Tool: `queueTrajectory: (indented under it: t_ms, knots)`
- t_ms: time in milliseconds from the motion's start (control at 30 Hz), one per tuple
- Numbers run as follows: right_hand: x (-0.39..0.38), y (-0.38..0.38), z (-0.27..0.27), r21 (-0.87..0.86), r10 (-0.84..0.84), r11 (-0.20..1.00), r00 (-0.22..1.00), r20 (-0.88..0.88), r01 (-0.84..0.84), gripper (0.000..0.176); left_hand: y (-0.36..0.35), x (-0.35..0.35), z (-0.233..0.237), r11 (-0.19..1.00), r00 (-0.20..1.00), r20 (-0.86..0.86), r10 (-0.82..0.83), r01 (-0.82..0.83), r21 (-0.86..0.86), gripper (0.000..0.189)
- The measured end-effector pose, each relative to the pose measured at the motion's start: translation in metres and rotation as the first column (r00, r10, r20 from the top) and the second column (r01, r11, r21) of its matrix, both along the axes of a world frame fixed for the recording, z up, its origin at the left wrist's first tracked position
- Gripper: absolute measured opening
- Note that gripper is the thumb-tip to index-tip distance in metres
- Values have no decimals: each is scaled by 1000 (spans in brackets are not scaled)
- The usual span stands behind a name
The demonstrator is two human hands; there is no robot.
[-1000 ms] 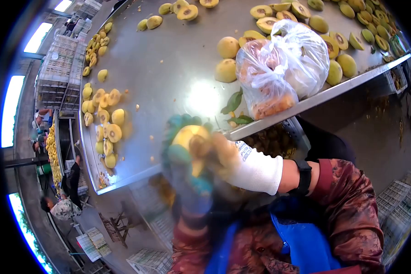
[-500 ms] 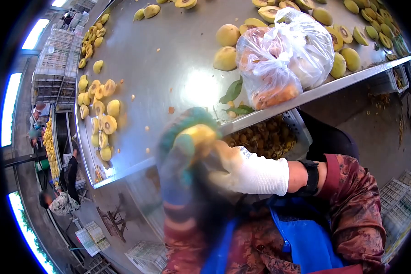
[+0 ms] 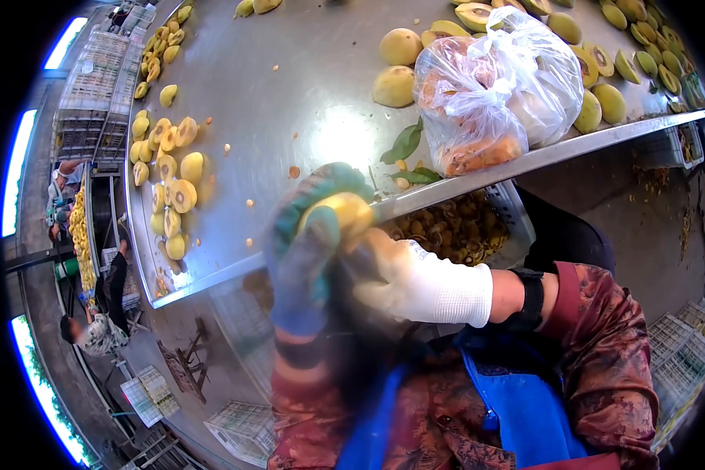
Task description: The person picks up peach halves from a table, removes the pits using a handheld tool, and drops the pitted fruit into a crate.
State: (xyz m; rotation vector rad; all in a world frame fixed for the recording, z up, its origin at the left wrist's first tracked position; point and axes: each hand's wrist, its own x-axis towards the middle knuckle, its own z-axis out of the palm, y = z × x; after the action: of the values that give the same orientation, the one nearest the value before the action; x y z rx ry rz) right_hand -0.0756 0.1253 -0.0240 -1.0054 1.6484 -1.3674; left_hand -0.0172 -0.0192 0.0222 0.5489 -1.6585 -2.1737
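Observation:
My left hand, in a green and blue glove, is closed around a yellow peach at the front edge of the metal table. Motion smears that hand a little. My right hand, in a white knitted glove, is closed against the near side of the peach. Its fingertips are blurred, and what they grip is hidden. Just beyond the hands lies the steel table top. Below the table edge, beside my right hand, a white crate holds brown and yellow fruit scraps.
Clear plastic bags with food sit on the table's front edge near a green leaf. Peach halves line the left side; whole and cut peaches lie right. Stacked crates and other people are at far left.
The view has shifted slightly. Both hands stay together at the peach, and the left hand is less blurred than before.

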Motion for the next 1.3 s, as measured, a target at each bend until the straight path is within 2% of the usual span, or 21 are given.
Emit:
queueTrajectory:
  t_ms: [33,100,200,233,333,433,533,733,800,933,1000,1133,1200,1233,1300]
  knots:
    - [-8,-1,18,98,54,993,984,169,-71,49,0,-1,-1,999,1000,-4,5,-5,-34,52]
    - [-26,1,53,248,99,935,861,499,-252,49,1,-2,-4,995,1000,-12,14,-15,-101,48]
    - [-14,1,21,146,90,982,980,178,-117,50,-1,-1,-13,952,992,-129,-11,-29,-304,46]
    - [-14,0,19,122,77,989,992,102,-89,50,0,-1,-14,952,992,-120,31,-66,-298,45]
    - [-17,1,22,126,66,989,996,53,-73,49,5,-3,-16,946,985,-126,122,-153,-285,41]
    - [-21,-3,27,160,77,982,987,142,-100,48,9,-2,-15,951,977,-161,139,-177,-252,34]
    - [-22,-3,26,38,136,988,952,274,-151,47,12,-1,-10,961,976,-161,148,-181,-210,30]
    - [-18,-6,18,109,87,989,984,154,-104,44,16,-2,-8,955,966,-206,154,-199,-220,32]
    - [-17,-8,19,122,99,984,972,213,-127,43,13,-1,-11,952,968,-198,152,-198,-233,32]
    - [-13,-9,14,106,73,990,972,222,-98,40,13,-1,-14,907,966,-202,160,-225,-357,31]
    - [-15,-10,17,90,94,985,898,430,-146,38,9,-2,-13,851,972,-186,141,-215,-478,30]
    - [-28,-5,43,103,105,961,686,720,-255,35,5,-4,-4,987,996,0,94,-93,-130,34]
    - [-25,-5,45,147,77,959,723,686,-241,37,-3,-4,-2,1000,998,62,21,-22,14,37]
    - [-24,-5,46,168,67,957,743,666,-237,38,-5,-5,3,1000,994,107,-24,25,-11,38]
    - [-25,-7,42,89,149,948,672,725,-306,39,-11,-7,13,991,974,198,-105,119,-58,40]
